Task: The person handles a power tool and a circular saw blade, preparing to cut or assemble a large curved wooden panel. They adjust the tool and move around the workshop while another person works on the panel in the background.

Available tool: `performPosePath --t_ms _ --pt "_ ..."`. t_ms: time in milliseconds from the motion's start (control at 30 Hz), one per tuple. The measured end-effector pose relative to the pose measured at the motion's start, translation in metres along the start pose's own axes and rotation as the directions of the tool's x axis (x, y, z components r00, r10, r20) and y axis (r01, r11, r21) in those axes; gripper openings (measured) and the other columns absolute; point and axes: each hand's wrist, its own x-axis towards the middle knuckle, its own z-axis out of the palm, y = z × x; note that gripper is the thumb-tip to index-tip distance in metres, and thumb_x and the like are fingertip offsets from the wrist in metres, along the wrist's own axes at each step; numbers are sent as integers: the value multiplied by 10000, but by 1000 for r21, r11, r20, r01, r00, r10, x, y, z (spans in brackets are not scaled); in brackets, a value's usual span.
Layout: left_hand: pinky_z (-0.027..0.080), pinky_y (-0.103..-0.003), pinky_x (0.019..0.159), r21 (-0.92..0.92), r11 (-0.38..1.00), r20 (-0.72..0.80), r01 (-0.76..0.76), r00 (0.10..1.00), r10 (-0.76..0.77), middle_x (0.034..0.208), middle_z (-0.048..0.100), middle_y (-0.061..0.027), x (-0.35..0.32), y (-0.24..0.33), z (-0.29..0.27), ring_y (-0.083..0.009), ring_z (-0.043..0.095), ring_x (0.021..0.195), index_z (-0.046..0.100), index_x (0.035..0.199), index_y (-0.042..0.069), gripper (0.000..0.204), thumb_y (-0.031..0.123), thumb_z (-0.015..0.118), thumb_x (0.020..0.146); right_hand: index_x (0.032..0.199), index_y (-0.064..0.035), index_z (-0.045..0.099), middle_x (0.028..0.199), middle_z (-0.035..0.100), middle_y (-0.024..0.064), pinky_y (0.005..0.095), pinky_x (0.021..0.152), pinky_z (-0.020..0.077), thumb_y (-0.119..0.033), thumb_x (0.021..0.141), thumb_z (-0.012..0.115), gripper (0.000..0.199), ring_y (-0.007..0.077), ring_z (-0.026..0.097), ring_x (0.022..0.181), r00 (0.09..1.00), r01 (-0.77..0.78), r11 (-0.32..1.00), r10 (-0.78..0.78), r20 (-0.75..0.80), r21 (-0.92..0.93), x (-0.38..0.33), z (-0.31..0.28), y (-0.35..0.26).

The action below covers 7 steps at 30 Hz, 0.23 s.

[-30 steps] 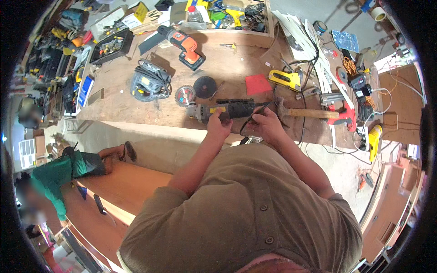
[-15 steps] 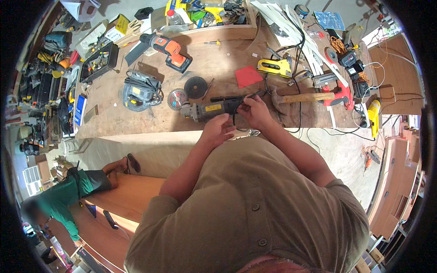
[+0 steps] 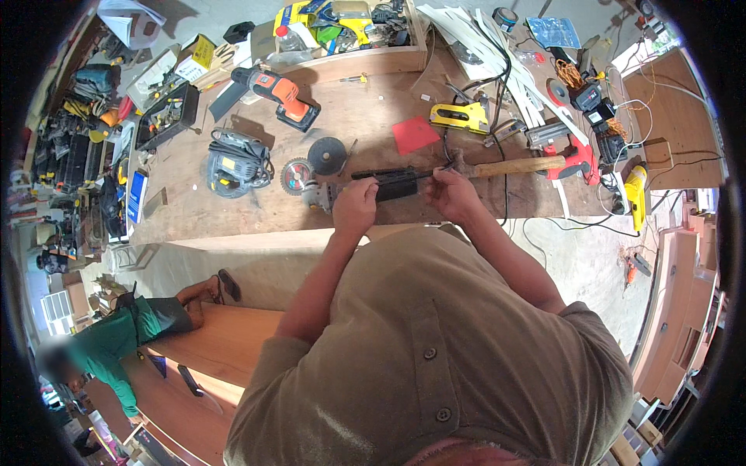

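Observation:
A grey and black angle grinder (image 3: 400,185) lies on the wooden workbench with its head toward the left. My left hand (image 3: 356,206) is closed over the grinder's body close to the head, hiding part of it. Beyond the tail end, my right hand (image 3: 454,194) pinches the black power cord (image 3: 435,172). Just past the right hand lies a claw hammer (image 3: 517,165) with a wooden handle. Left of the grinder's head are a toothed saw blade (image 3: 297,176) and a black disc (image 3: 327,156).
A jigsaw (image 3: 237,165), an orange cordless drill (image 3: 278,93), a red sheet (image 3: 416,135) and a yellow staple gun (image 3: 460,117) lie on the bench (image 3: 183,206). Cords and white strips (image 3: 482,58) clutter its right side. A person in green (image 3: 116,342) bends over boards at lower left.
My left hand has gone from hovering open beside the grinder to gripping its body. My right hand has shifted slightly right along the cord. The view has moved a little.

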Motion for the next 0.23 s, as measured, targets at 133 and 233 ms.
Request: performPosePath --t_ms 133,233 --pt "506 -486 782 220 975 225 -3 973 -47 973 630 -142 10 -1 0 -373 637 897 693 1040 153 222 305 576 927 969 -54 539 818 604 67 384 672 528 -208 859 715 259 230 605 721 984 32 833 -123 -129 -552 -7 -18 -22" --pt "506 -491 782 282 959 252 19 963 -93 1016 626 -147 14 -8 -2 -376 635 912 689 1054 152 233 309 576 926 1031 -81 573 788 609 77 418 662 532 -317 863 712 321 282 628 717 635 282 116 -766 95 -952 -4 -21 -23"
